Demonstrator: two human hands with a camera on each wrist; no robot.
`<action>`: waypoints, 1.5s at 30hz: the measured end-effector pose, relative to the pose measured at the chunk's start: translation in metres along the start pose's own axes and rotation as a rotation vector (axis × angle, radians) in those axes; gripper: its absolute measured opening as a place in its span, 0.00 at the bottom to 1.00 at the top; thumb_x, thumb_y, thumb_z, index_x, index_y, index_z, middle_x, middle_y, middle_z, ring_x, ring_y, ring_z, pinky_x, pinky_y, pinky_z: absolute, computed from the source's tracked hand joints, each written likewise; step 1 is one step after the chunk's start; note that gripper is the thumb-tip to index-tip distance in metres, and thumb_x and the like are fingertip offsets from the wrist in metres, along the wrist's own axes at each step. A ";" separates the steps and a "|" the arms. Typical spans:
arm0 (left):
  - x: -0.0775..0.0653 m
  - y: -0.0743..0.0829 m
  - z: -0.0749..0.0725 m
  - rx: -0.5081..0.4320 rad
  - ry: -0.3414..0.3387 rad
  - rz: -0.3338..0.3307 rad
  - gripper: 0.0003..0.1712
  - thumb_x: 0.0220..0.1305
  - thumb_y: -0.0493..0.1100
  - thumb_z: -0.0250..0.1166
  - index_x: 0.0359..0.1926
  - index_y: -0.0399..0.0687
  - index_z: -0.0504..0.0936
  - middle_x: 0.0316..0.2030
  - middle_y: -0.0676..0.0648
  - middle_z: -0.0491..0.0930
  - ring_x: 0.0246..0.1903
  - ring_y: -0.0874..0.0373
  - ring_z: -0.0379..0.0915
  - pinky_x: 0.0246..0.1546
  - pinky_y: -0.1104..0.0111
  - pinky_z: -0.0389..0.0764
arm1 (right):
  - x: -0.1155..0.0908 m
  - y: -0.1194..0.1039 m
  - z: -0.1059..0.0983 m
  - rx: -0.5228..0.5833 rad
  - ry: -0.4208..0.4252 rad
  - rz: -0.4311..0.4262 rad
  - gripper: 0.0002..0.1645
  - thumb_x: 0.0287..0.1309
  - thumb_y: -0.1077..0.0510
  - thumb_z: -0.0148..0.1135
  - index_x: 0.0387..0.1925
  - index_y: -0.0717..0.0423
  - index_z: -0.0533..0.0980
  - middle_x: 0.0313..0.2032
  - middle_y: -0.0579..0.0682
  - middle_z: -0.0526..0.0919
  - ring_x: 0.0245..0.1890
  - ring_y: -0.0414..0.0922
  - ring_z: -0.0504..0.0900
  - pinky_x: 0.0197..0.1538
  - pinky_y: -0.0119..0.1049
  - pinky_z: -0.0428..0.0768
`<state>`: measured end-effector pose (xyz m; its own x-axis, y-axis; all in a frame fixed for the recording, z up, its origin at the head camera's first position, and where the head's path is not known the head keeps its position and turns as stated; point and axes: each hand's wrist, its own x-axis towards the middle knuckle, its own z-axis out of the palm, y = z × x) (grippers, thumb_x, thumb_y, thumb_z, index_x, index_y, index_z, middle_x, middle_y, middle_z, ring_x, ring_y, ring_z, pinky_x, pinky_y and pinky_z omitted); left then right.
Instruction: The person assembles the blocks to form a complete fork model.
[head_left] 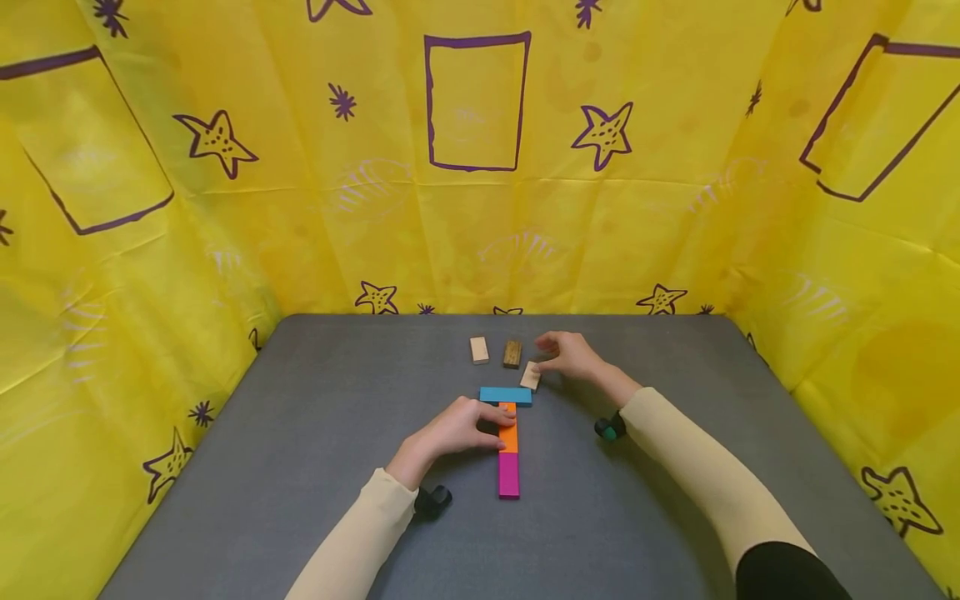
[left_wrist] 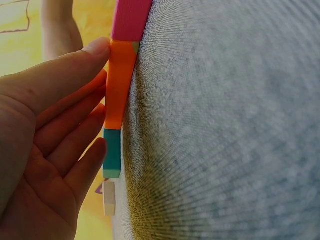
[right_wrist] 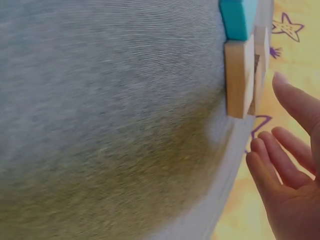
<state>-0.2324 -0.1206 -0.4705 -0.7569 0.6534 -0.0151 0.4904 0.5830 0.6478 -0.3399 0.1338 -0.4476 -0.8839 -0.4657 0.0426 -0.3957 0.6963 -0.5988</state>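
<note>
Nearest the camera were two cream cloth sleeves [head_left: 360, 537], and the right one had black cloth [head_left: 787, 573] at its near end. They reached over a flat gray surface [head_left: 300, 442].

A pink-purple long block [head_left: 508, 475] lay in the middle. Its far end met a bright orange long block [head_left: 510, 440], and that one led up to a blue long block [head_left: 506, 396] lying crossways, so the three looked like a big T. The left hand [head_left: 456, 427] was at the orange block. Its thumb and fingers touched it lightly, mostly straight and a little apart.

A small plain wooden block [head_left: 528, 377] sat slanted just past the right end of the blue one; I could not tell if they touched. The right hand [head_left: 573, 357] was right by it, with its thumb and fingers wide apart and nothing held. Farther back lay a small pale wooden block [head_left: 479, 351] and a small dark brown wooden block [head_left: 512, 354].

The blocks looked light, hard and not easy to break. The painted ones seemed smooth, so they might slide if bumped. The best place to hold the plain block seemed to be its two long sides, with a soft pinch, away from the blue one.
</note>
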 end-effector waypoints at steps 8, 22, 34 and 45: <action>0.001 -0.001 0.001 0.013 -0.002 0.019 0.25 0.56 0.53 0.69 0.56 0.60 0.80 0.51 0.65 0.80 0.56 0.67 0.73 0.59 0.67 0.72 | 0.012 -0.011 0.000 0.002 -0.003 0.006 0.37 0.50 0.52 0.72 0.59 0.64 0.71 0.55 0.60 0.78 0.56 0.56 0.76 0.58 0.50 0.74; 0.001 0.001 0.000 0.003 -0.012 0.012 0.25 0.56 0.53 0.69 0.56 0.60 0.80 0.51 0.66 0.79 0.57 0.67 0.72 0.60 0.66 0.71 | 0.031 -0.013 0.013 0.039 0.013 0.019 0.38 0.49 0.52 0.72 0.59 0.64 0.71 0.56 0.60 0.77 0.55 0.56 0.77 0.57 0.49 0.75; 0.000 -0.001 0.000 0.014 -0.002 0.016 0.25 0.56 0.53 0.69 0.56 0.59 0.80 0.52 0.65 0.79 0.58 0.65 0.72 0.60 0.64 0.71 | 0.038 -0.010 0.026 0.079 0.024 0.063 0.40 0.46 0.50 0.74 0.60 0.61 0.72 0.56 0.58 0.77 0.56 0.55 0.76 0.59 0.48 0.74; 0.000 -0.001 0.000 0.010 0.003 0.010 0.25 0.55 0.53 0.69 0.56 0.61 0.80 0.50 0.67 0.79 0.56 0.68 0.72 0.60 0.67 0.71 | 0.040 -0.006 0.032 0.088 0.030 0.074 0.39 0.47 0.51 0.74 0.60 0.60 0.71 0.57 0.58 0.77 0.56 0.54 0.76 0.59 0.47 0.74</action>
<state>-0.2328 -0.1207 -0.4714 -0.7532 0.6578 -0.0069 0.5020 0.5815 0.6401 -0.3647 0.0933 -0.4676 -0.9175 -0.3972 0.0192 -0.3071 0.6771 -0.6688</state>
